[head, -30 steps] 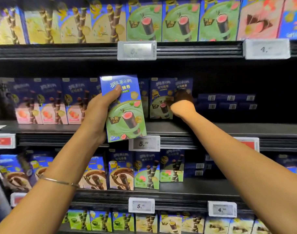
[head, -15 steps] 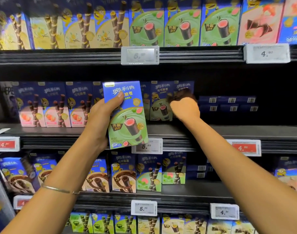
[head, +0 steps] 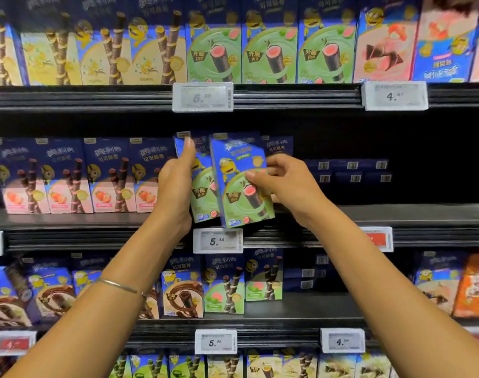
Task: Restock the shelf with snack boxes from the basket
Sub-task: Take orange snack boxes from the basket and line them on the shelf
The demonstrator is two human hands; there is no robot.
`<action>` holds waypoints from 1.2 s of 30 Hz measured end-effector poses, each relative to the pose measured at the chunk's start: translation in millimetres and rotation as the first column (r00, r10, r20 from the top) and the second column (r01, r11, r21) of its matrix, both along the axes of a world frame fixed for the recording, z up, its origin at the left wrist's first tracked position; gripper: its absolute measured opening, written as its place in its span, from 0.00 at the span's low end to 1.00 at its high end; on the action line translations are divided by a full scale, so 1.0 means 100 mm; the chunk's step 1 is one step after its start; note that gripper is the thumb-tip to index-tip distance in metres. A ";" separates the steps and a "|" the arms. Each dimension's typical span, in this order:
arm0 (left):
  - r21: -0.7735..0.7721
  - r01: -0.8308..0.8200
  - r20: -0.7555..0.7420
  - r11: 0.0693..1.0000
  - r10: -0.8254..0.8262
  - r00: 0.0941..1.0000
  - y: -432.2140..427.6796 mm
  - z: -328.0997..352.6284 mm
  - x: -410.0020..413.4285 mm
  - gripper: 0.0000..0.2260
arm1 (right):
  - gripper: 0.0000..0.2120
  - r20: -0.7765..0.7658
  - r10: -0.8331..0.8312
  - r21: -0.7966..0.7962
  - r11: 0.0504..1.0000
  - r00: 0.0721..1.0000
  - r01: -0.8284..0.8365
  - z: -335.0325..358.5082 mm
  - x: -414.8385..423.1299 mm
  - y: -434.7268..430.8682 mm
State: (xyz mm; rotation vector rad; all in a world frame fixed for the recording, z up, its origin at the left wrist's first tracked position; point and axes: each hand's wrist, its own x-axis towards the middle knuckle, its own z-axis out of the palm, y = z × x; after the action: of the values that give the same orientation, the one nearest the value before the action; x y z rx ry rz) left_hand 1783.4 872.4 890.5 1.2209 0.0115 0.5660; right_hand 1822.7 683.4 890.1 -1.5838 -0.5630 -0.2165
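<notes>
Raised left hand (head: 175, 186) grips left box (head: 203, 196); right hand (head: 284, 184) pinches right box (head: 242, 205).

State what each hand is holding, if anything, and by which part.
Left hand grips one green box by its left edge; right hand pinches a second green box by its right edge.

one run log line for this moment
step: shelving | left hand: holds left green box | right hand: grips right green box | place: front edge of middle shelf | boxes: side by side, tilted
</notes>
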 end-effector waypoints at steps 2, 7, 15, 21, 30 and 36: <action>0.057 -0.108 -0.009 0.993 0.109 0.994 0.04 -0.01 0.10 0.17 | 0.14 -0.018 -0.090 0.053 0.994 0.996 0.091 0.00 0.11 -0.14; 0.090 -0.154 -0.042 0.984 0.159 0.986 0.05 -0.05 0.26 0.14 | 0.15 -0.028 -0.264 0.072 0.962 0.964 0.265 -0.07 0.42 -0.38; 0.057 -0.117 -0.065 0.991 0.121 0.991 0.04 -0.06 0.33 0.15 | 0.14 0.029 -0.574 -0.133 0.809 0.818 0.572 -0.09 0.90 -0.52; 0.088 -0.118 -0.093 0.989 0.126 0.988 0.01 -0.09 0.34 0.21 | 0.17 0.120 -0.553 -0.210 0.797 0.824 0.566 -0.02 1.10 -0.49; 0.081 -0.080 -0.085 0.994 0.086 0.993 0.00 -0.11 0.44 0.18 | 0.21 0.093 -0.580 -0.373 0.734 0.809 0.568 0.09 1.20 -0.34; 0.078 -0.043 -0.080 0.996 0.049 0.996 0.02 -0.10 0.45 0.24 | 0.23 0.098 -0.588 -0.343 0.738 0.803 0.582 0.05 1.22 -0.35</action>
State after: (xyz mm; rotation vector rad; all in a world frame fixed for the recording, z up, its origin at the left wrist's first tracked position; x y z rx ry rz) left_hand 1828.5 873.9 880.5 1.3203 0.0881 0.5609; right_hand 1944.7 648.6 894.7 -2.0945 -0.0598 -0.6049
